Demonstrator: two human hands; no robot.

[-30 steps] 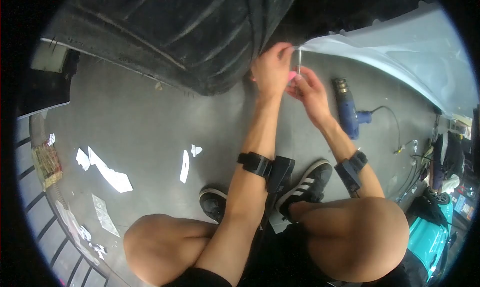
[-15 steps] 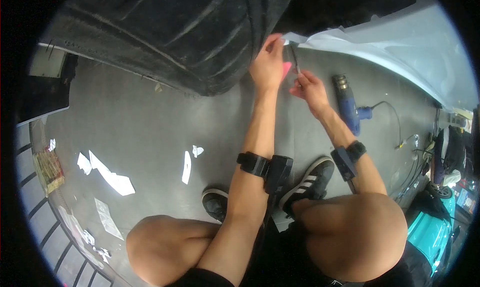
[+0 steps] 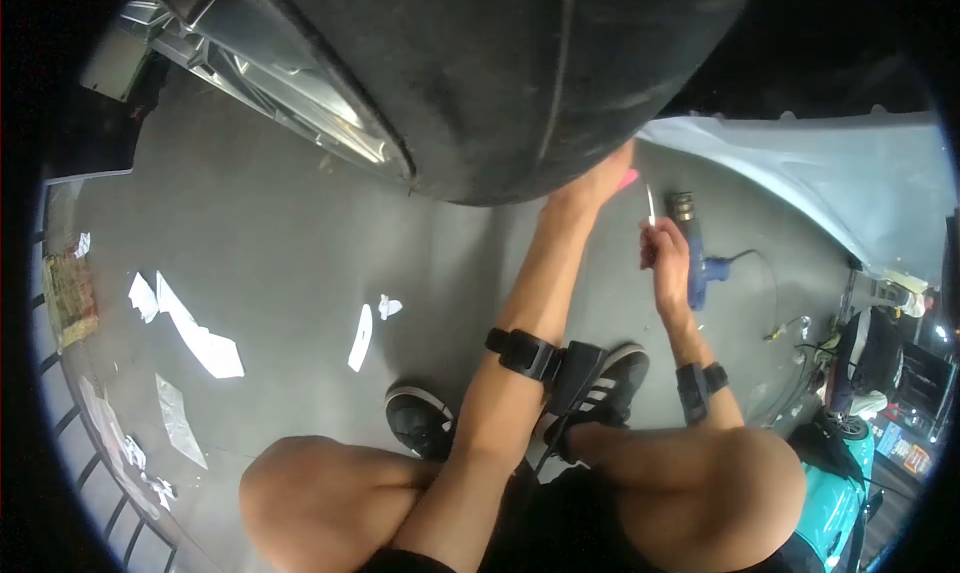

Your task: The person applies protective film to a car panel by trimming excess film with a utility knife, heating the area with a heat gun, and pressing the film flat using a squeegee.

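Right hand [image 3: 668,258] has drawn down and outward since the previous frame, carrying the slim tool [image 3: 651,205] away from the left hand [image 3: 592,188]. Tyre [image 3: 520,73] now takes up more of the upper view and covers part of the left hand; spokes of its metal wheel [image 3: 320,113] have come into sight.

Right grip: fingers curled closed around the slim tool, its bright, narrow end pointing up towards the pale panel [image 3: 775,178], with a gap showing between tip and panel edge.

Left grip: fingers mostly hidden; cannot tell whether closed or holding anything. Hand lies at the lower edge of the tyre, next to the near tip of the pale panel; contact not resolved. Pink piece [image 3: 628,179] shows at the inner side of this hand; how it is held is unclear.

Surroundings: blue heat gun [image 3: 698,263] lies on the grey floor [image 3: 470,273], just beside the right hand in view, metal nozzle towards the panel, cord [image 3: 768,273] running off to the right. White scraps [image 3: 205,341] lie to the left, well apart from both hands; a narrow white strip [image 3: 360,339] and a small crumpled bit [image 3: 390,307] lie nearer the shoes [image 3: 420,421]. Black strapped device [image 3: 525,355] on the left wrist, similar unit [image 3: 695,391] on the right.
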